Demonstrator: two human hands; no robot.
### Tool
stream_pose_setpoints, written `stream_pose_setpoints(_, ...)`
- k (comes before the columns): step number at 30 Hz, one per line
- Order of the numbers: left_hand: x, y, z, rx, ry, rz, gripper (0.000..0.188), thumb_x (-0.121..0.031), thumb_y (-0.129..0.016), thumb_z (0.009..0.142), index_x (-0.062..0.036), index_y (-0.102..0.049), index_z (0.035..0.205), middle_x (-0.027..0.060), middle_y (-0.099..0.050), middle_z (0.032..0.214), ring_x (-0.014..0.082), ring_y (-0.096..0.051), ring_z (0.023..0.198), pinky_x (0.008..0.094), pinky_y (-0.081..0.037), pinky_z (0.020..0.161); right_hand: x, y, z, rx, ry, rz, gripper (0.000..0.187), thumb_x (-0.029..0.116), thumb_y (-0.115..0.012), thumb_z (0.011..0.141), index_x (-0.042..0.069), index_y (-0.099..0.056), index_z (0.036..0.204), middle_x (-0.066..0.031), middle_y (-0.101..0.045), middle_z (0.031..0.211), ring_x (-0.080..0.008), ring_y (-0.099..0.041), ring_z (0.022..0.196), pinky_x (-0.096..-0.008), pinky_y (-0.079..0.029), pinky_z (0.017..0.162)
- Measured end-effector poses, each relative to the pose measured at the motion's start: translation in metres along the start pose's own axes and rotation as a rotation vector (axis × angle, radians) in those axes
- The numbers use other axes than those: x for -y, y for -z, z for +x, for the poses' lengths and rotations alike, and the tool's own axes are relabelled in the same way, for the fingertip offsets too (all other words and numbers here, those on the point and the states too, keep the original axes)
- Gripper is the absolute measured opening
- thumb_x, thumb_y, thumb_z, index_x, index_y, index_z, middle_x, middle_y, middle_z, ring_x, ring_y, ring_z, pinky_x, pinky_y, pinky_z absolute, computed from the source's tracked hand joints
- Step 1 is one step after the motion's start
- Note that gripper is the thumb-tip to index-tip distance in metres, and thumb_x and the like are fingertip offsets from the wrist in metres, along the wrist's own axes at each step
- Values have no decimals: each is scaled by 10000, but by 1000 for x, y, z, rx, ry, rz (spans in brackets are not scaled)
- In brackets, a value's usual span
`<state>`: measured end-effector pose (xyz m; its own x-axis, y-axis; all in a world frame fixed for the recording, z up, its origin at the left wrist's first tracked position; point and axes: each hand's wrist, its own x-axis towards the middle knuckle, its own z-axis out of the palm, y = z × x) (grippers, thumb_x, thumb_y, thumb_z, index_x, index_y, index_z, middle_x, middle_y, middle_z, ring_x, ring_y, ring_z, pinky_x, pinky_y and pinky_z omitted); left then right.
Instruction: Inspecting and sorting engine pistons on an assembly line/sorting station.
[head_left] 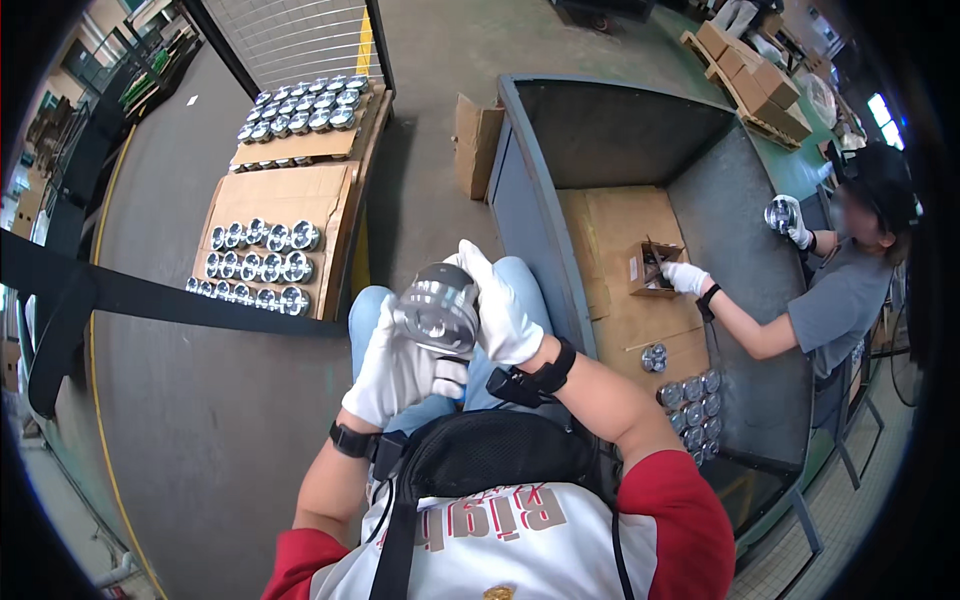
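Metal piston (440,308) in left hand's (388,375) and right hand's (503,318) grip, clear of bin edge (547,175)

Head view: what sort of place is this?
Probably a factory or workshop: a held metal piston, rows of similar parts on cardboard, and stacked cartons farther off.

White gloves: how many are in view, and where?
4: on the wearer's left hand and right hand, the co-worker's hand at the small box, and the co-worker's other hand, holding a metal part.
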<state>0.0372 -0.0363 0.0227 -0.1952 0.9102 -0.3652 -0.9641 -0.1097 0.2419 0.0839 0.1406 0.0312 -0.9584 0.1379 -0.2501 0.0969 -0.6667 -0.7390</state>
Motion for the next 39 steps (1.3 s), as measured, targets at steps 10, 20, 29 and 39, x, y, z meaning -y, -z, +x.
stream_pose_setpoints(10,7,-26,4,-15,-454,-338,855,-785,-436,896,-153,-409,1470,176,-611,1208,387,-676,914,529,-598,762,19,-2,3,269,898,-887,646,519,-808,730,48,-632,1134,-146,-644,1059,-341,-634,983,-413,-494,885)
stream_pose_setpoints(20,9,-19,1,-127,-668,-264,850,-763,-517,874,-77,-492,1376,193,-652,1155,366,-704,881,507,-610,796,6,-17,-7,236,1016,-1154,664,290,-880,635,75,-641,1216,-102,-654,1111,-322,-614,1049,-435,-484,934)
stream_pose_setpoints(29,12,-15,-17,-54,-751,-86,1044,-796,-638,753,-80,-394,1471,151,-580,1318,336,-606,1171,556,-518,986,13,-11,0,340,938,-1082,591,151,-810,565,46,-654,1125,-137,-672,1063,-359,-644,990,-432,-516,881)
stream_pose_setpoints(39,10,-27,-37,-56,-710,267,1211,-542,-845,704,-165,-124,1601,99,-461,1406,316,-532,1286,549,-501,999,16,-17,-4,396,780,-937,566,129,-858,621,34,-652,1140,-148,-688,1093,-322,-676,993,-385,-523,896)
